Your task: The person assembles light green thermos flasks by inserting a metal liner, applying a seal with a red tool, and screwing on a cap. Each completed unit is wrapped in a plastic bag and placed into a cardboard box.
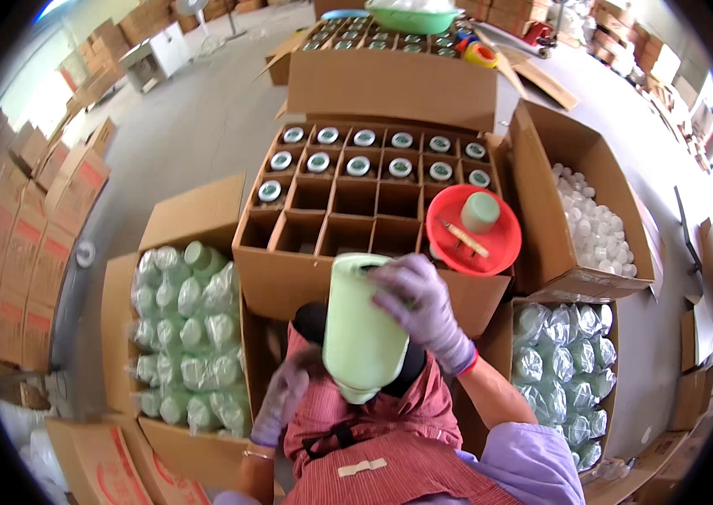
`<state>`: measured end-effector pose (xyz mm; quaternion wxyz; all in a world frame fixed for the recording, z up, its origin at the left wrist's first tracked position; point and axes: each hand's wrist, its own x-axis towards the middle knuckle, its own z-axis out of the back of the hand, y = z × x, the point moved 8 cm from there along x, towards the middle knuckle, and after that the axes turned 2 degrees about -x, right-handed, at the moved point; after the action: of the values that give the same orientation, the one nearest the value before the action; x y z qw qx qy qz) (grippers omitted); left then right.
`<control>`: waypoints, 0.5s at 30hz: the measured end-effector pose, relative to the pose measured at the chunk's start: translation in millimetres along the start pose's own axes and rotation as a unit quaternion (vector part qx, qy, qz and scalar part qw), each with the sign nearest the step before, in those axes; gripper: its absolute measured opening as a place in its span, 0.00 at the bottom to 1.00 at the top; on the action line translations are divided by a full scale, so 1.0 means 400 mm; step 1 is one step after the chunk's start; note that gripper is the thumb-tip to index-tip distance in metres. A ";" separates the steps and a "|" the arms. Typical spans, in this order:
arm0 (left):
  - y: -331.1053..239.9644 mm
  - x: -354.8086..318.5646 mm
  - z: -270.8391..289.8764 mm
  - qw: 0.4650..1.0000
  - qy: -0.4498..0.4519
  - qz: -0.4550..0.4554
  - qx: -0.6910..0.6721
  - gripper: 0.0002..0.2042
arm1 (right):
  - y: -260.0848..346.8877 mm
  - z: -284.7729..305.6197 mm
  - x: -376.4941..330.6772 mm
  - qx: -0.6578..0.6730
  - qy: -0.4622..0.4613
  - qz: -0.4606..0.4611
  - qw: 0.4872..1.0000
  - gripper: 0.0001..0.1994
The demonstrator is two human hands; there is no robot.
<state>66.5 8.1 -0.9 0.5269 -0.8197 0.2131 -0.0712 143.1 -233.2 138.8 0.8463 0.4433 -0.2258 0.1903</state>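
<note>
Here, the right hand grips the green bottle neck-down — best kept firm, unsqueezed; the blurred left hand can't be read.

Gloved left hand low, partly blurred, gloved right hand higher, gripping, 2 bare forearms

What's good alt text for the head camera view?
A gloved right hand holds a pale green bottle, the left hand near it. Ahead stands a divided carton of white-capped containers; boxes of wrapped bottles stand either side.
</note>
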 end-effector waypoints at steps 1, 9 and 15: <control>0.015 0.004 0.049 0.997 -0.069 -0.019 0.016 0.32 | 0.036 -0.055 -0.037 -0.001 0.043 0.055 0.998 0.13; -0.073 0.056 0.010 0.983 -0.126 -0.008 0.137 0.18 | 0.049 -0.148 -0.200 0.135 0.173 0.134 0.966 0.07; -0.060 0.092 0.012 0.985 -0.128 -0.052 0.103 0.21 | -0.016 -0.118 -0.173 0.186 0.180 -0.035 0.965 0.18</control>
<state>108.0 5.1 14.4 0.6270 -0.7734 0.0920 -0.0146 99.4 -205.6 72.8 0.7819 0.5588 -0.0147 0.2759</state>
